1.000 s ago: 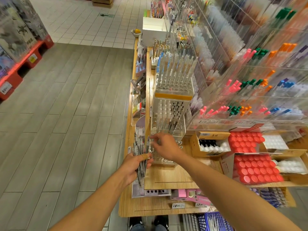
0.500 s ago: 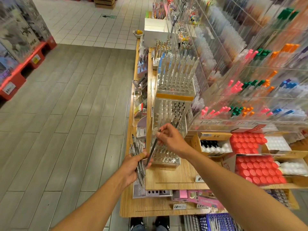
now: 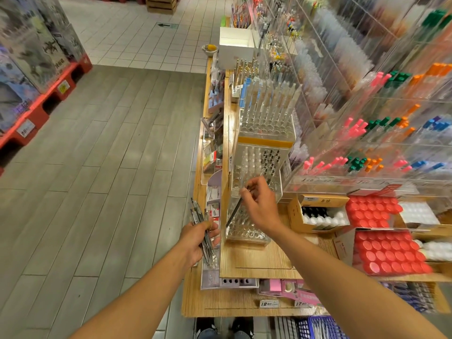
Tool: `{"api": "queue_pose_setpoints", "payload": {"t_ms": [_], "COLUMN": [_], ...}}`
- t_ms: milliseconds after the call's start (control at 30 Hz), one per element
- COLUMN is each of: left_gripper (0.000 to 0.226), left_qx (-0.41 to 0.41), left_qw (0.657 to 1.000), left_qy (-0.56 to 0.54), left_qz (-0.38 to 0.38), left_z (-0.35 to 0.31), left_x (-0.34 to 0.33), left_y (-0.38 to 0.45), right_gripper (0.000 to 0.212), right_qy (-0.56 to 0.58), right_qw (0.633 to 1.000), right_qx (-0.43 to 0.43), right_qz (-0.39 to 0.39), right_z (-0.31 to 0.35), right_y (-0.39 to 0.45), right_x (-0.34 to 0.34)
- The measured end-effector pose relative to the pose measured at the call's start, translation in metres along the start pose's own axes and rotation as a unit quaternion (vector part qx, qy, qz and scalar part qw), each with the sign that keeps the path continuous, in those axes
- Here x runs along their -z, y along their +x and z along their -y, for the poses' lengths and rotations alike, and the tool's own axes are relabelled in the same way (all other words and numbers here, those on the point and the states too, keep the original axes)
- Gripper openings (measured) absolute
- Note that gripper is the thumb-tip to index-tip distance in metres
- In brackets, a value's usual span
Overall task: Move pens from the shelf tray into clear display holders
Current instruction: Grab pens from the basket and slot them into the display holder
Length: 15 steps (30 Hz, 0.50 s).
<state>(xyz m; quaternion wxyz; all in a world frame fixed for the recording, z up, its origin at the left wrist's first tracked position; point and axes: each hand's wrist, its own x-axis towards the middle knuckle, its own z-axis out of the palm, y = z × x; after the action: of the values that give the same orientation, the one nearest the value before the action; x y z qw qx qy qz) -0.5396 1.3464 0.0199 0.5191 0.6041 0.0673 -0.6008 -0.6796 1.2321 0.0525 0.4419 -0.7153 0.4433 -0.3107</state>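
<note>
Nearest, the left hand (image 3: pixel 197 238) curls its fingers round a bundle of dark pens (image 3: pixel 204 237), thumb pressed across the barrels, just left of the wooden shelf (image 3: pixel 256 261) edge. Below those fingers a lilac box (image 3: pixel 228 281) with round holes sits on the lower ledge. The right hand (image 3: pixel 260 204) pinches a single dark pen (image 3: pixel 234 209) between thumb and forefinger, the pen slanting down-left over the clear holder (image 3: pixel 247 231), a transparent block of round sockets, the nearer ones unfilled. Beyond the fingertips, the holder's rear rows carry white-capped and black-clipped pens. Right of the right wrist, a cardboard carton (image 3: pixel 318 211) holds black and white caps, beside trays of red round caps (image 3: pixel 374 211). Farther off stands an orange-banded clear rack (image 3: pixel 265 128) of tall white pens.
</note>
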Motion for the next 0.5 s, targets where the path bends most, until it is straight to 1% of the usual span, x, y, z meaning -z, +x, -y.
{"api": "queue_pose_setpoints", "payload": {"t_ms": [133, 200, 300, 500], "left_gripper": [0.022, 0.020, 0.019, 0.021], "left_qx": [0.003, 0.001, -0.003, -0.004], "left_qw": [1.000, 1.000, 1.000, 0.999], "left_qy": [0.019, 0.023, 0.028, 0.040], "left_qz": [0.004, 0.009, 0.014, 0.020], "left_z": [0.002, 0.001, 0.000, 0.001], "left_x": [0.003, 0.003, 0.003, 0.002], "left_y": [0.000, -0.001, 0.000, 0.002], "right_gripper": [0.015, 0.013, 0.011, 0.012], "right_qy": [-0.129, -0.171, -0.200, -0.226], "right_qw": [0.989, 0.980, 0.972, 0.963], "right_qx": [0.022, 0.032, 0.039, 0.072], "right_qz": [0.070, 0.097, 0.121, 0.130], "right_z": [-0.013, -0.019, -0.022, -0.019], "right_y": [0.001, 0.001, 0.002, 0.009], "right_x": [0.004, 0.004, 0.003, 0.000]}}
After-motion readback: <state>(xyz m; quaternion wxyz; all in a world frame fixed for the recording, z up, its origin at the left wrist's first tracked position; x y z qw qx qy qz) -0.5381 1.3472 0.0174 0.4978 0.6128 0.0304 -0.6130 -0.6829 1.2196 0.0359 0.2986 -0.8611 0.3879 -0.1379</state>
